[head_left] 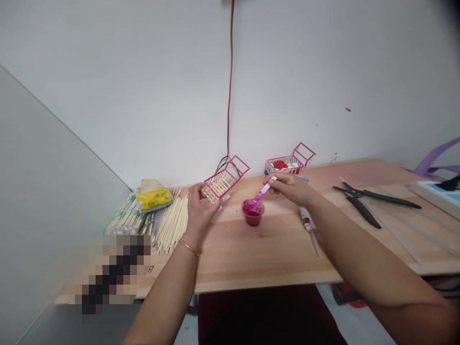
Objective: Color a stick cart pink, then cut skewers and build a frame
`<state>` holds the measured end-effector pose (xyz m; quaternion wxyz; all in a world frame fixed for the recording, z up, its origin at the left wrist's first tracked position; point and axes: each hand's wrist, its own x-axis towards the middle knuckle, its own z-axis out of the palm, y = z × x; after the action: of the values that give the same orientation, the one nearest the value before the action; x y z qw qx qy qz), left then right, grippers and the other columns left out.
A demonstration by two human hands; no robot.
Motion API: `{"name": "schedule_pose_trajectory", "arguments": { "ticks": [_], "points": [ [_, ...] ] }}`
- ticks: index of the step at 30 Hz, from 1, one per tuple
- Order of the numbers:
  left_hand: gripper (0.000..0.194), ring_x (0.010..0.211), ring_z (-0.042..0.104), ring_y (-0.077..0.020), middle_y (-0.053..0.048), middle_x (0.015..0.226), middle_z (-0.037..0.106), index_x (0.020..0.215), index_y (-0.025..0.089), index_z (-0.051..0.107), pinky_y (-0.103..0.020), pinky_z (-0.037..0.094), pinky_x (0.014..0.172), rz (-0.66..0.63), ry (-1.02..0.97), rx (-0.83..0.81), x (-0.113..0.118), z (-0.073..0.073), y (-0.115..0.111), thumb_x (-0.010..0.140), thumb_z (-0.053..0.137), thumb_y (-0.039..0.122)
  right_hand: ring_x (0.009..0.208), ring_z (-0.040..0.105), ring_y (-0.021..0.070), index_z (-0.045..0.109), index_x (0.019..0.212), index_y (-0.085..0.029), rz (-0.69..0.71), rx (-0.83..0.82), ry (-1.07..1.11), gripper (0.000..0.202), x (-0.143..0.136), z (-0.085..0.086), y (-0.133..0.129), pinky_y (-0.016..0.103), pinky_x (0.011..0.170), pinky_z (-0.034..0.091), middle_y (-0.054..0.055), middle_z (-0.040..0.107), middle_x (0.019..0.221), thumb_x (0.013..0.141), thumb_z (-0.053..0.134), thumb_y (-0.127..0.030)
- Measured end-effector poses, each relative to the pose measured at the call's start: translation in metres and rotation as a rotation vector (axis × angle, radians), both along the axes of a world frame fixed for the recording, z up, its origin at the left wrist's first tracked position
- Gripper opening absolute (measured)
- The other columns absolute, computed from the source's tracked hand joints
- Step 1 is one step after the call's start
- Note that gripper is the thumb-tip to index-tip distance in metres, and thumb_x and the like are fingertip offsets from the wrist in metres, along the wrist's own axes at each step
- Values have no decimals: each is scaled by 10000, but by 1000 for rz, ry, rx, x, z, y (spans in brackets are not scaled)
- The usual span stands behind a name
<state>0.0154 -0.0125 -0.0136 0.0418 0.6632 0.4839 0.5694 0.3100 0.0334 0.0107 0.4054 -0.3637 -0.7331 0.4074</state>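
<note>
My left hand is closed on a small cart-shaped basket built of thin wooden sticks, its top rim and handle painted magenta. The basket is held tilted above the table. Between the fingers of my right hand is a white-handled paintbrush, its lower end smeared with magenta. That end dips into a small clear plastic cup of dark magenta paint standing on the table. A second magenta-rimmed stick basket, with red and white items inside, stands by the wall behind my right hand.
Wooden sticks lie at the left beside a yellow packet and wrapped bundles. Dark-handled pliers lie at the right, near a white-and-blue box. A paint-stained white tube lies near my right forearm. A red-black cable hangs down the wall.
</note>
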Motion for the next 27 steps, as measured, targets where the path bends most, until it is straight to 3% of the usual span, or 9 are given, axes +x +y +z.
{"name": "schedule_pose_trajectory", "arguments": {
  "ticks": [7,12,20,27],
  "points": [
    [629,988,509,-201,-84,1122,486,1201,204,447,-320,486,821,14,79,46,0,1,-2,649,746,241,626,490,124,614,793,-190,-114,71,-77,364,3,4,0,263,602,383,-4,542,659,840,505,-534],
    [618,945,504,-193,-75,1082,506,1185,192,454,-331,488,802,39,132,64,1,4,-3,640,745,221,601,471,126,612,791,-188,-33,84,-105,348,5,3,0,260,573,364,-8,530,638,831,535,-524],
    [611,954,507,-194,-79,1087,517,1191,186,451,-338,490,809,21,161,88,2,3,-1,656,742,226,610,491,108,622,909,-214,-111,-8,376,304,0,-10,13,258,585,412,-13,547,693,822,578,-502],
    [592,1021,508,-212,-91,1121,519,1191,183,447,-352,487,844,-38,183,108,5,5,-4,670,725,204,685,564,114,624,1013,-229,-262,150,416,305,-2,-5,11,277,664,483,13,633,793,851,554,-479]
  ]
}}
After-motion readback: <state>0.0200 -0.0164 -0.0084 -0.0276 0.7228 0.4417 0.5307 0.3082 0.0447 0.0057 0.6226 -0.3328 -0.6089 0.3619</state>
